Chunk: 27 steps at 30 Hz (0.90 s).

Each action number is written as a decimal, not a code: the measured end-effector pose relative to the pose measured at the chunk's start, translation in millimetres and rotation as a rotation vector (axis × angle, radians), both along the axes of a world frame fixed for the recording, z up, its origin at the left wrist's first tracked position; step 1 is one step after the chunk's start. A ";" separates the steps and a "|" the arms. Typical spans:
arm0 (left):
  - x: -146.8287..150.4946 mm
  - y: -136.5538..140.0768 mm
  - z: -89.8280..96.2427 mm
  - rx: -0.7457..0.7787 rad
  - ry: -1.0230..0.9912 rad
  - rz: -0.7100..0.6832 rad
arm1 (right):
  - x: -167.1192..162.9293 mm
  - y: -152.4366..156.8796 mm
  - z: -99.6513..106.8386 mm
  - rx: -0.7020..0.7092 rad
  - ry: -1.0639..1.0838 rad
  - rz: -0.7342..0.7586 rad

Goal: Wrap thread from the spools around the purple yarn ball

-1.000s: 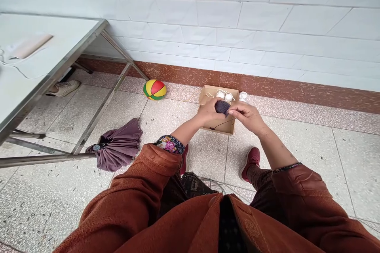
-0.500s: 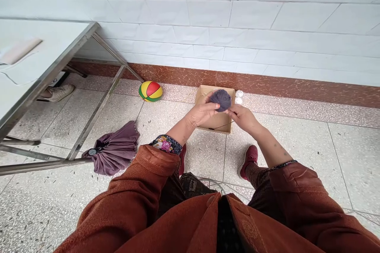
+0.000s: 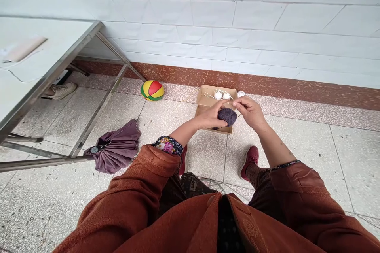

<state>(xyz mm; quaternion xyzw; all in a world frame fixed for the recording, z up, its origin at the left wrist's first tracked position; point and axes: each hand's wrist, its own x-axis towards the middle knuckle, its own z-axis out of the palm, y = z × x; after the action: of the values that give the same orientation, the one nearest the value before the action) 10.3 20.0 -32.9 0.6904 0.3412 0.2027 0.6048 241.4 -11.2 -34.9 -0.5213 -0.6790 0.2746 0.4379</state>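
Note:
A dark purple-grey ball of yarn (image 3: 228, 117) rests in my left hand (image 3: 208, 119), the thumb in front and the fingers curled round its far side. My right hand (image 3: 251, 114) is beside it, thumb and forefinger pinched together close to my left fingertips, seemingly on a thin strand of the yarn. Beneath both hands an open cardboard box (image 3: 204, 91) with two sections sits on the floor. Two white yarn balls (image 3: 222, 95) lie in its far section with a loose white strand. Another white ball (image 3: 240, 93) is just outside the box's right edge.
A yellow, red and green ball (image 3: 152, 90) lies by the wall. Left of me a folded purple umbrella (image 3: 118, 146) is on the floor near a metal-framed table (image 3: 68, 31). Another person's shoe (image 3: 63, 90) shows under that table. My red shoes (image 3: 251, 160) flank the box's near side.
The purple-grey yarn ball has moved slightly nearer and to the right, tilting with my left hand. My right hand has risen to the ball's far side, and the white balls in the box now show.

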 end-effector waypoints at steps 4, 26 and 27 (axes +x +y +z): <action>-0.8 -7.5 11.9 -0.178 -0.271 -0.035 | -2.3 6.5 -20.0 -0.037 -0.029 -0.076; 7.1 -9.9 19.9 -0.496 -0.344 -0.122 | 1.4 -3.4 -5.4 -0.032 0.009 -0.059; 8.8 -10.1 23.9 -0.531 -0.421 -0.080 | 0.3 -4.1 -8.1 -0.043 0.012 -0.071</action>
<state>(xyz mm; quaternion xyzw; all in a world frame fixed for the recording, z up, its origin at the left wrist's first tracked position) 19.1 9.9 -9.0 0.4647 0.2221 0.2211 0.8282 241.8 -15.4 -43.0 -0.5528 -0.6514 0.2764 0.4402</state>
